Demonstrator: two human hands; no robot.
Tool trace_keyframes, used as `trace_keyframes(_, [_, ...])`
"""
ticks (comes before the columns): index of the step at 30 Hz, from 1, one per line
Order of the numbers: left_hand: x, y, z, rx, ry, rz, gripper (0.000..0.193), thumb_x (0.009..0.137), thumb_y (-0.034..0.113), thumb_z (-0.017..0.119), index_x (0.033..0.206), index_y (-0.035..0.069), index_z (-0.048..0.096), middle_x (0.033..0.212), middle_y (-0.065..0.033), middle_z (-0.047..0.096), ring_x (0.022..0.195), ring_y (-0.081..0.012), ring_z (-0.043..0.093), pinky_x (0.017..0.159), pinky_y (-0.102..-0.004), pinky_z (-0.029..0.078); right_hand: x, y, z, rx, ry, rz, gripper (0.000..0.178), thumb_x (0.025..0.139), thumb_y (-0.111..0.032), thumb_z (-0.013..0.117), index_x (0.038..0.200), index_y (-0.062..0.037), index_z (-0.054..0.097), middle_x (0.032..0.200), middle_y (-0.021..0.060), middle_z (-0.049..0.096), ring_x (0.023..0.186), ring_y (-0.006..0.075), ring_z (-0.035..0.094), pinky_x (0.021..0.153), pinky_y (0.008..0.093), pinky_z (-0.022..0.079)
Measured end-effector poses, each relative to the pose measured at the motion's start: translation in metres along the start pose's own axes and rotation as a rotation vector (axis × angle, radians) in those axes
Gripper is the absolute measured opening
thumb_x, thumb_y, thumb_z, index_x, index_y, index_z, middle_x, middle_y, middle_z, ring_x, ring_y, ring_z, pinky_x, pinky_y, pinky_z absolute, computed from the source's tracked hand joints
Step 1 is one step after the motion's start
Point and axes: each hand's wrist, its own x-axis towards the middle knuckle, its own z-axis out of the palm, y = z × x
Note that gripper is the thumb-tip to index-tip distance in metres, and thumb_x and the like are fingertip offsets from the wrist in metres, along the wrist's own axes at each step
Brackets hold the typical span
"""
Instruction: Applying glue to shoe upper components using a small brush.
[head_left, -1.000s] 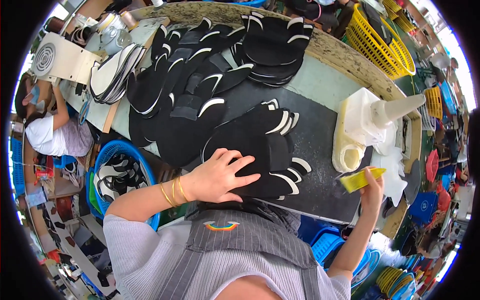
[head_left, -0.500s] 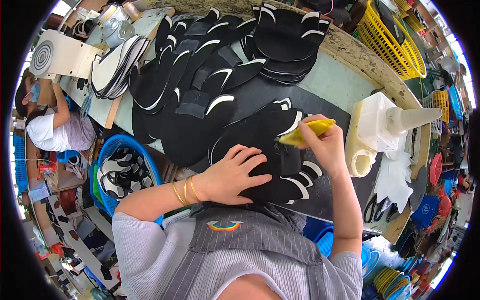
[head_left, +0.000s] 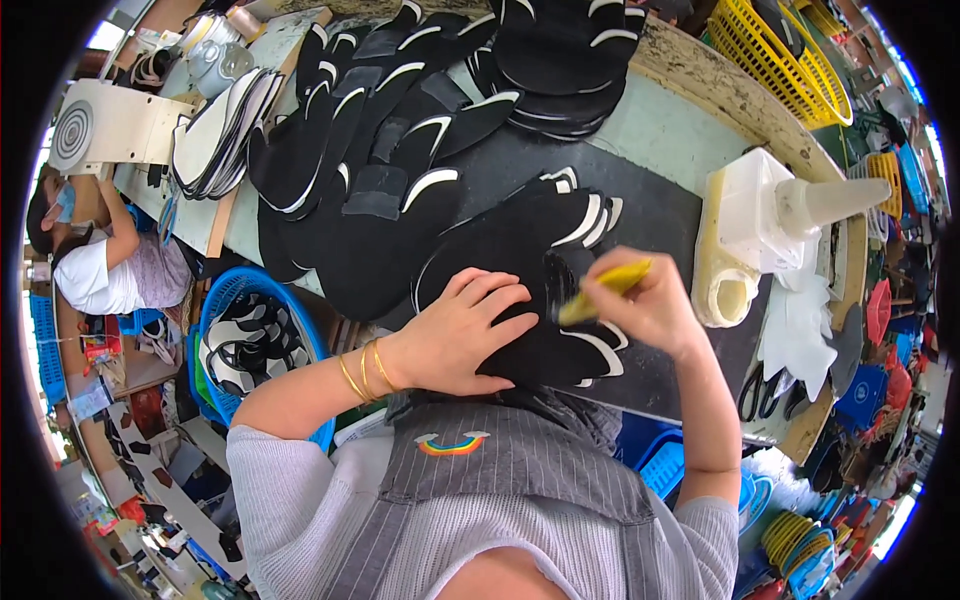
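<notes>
Under my left hand (head_left: 455, 335) lies a small stack of black cut pieces (head_left: 495, 245) with white edging, possibly shoe uppers. That hand rests flat on the stack with its fingers spread. My right hand (head_left: 655, 305) is closed around a yellow brush (head_left: 622, 278), slightly smeared by motion. The brush tip touches the top piece near its notch, between two white-edged tabs. A dark, shiny patch shows on the piece beside the brush. Beneath the stack is a dark mat (head_left: 655, 205).
More black pieces (head_left: 370, 240) overlap at the left, with a neat pile (head_left: 560, 70) behind. A white plastic container with a spout (head_left: 755, 225) and scissors (head_left: 765, 390) lie right. A blue basket (head_left: 325, 370) holds pieces; a masked co-worker (head_left: 95, 255) sits far left.
My right hand has moved the brush nearer to me, from the far white-edged tab to the near one. My left hand stays flat on the stack. The whole view has shifted slightly.
</notes>
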Motion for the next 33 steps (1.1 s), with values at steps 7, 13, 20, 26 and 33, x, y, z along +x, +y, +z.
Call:
trace_keyframes(7, [-0.001,0.004,0.001,0.015,-0.003,0.036,0.064,0.063,0.035,0.077,0.113,0.001,0.057,0.122,-0.0172,0.048,0.121,-0.0347,0.042,0.103,-0.048,0.03,0.014,-0.009,-0.012,0.131,0.346,-0.045,0.011,0.088,-0.009,0.062,0.092,0.0003,0.063,0.08,0.0048,0.063,0.065,0.0098,0.061,0.057,0.0219,0.052])
trace_keyframes(13, [-0.003,0.01,0.001,0.049,-0.004,0.004,0.065,0.061,0.033,0.077,0.113,0.001,0.056,0.123,-0.0182,0.049,0.118,-0.0352,0.045,0.102,-0.049,0.033,0.011,-0.004,-0.004,0.158,0.165,0.053,0.009,0.085,-0.008,0.064,0.084,0.0007,0.061,0.073,0.0037,0.06,0.055,0.0074,0.057,0.048,0.02,0.046])
trace_keyframes(20, [-0.017,0.018,0.0,0.178,-0.039,0.005,0.069,0.058,0.027,0.076,0.117,0.0,0.053,0.12,-0.0171,0.048,0.111,-0.0304,0.045,0.095,-0.0412,0.037,-0.026,-0.007,-0.023,0.021,0.323,0.054,0.005,0.084,-0.006,0.063,0.084,-0.0009,0.062,0.07,0.0034,0.061,0.051,0.008,0.055,0.046,0.0194,0.044])
trace_keyframes(26, [-0.04,0.004,-0.006,0.107,-0.108,0.112,0.074,0.058,0.023,0.077,0.123,0.001,0.049,0.126,-0.0144,0.045,0.112,-0.0302,0.044,0.096,-0.04,0.038,-0.058,0.006,-0.054,0.267,0.616,-0.261,0.009,0.089,-0.006,0.057,0.087,0.0027,0.06,0.078,0.0094,0.062,0.059,0.0099,0.057,0.041,0.0202,0.043])
trace_keyframes(33, [-0.023,-0.003,0.006,0.057,0.067,0.027,0.072,0.061,0.04,0.079,0.118,0.005,0.052,0.121,-0.0116,0.045,0.123,-0.0337,0.035,0.102,-0.0488,0.027,-0.075,0.014,-0.057,0.346,0.745,-0.325,0.01,0.09,-0.008,0.057,0.092,0.0013,0.06,0.081,0.0084,0.062,0.057,0.009,0.056,0.042,0.0202,0.042])
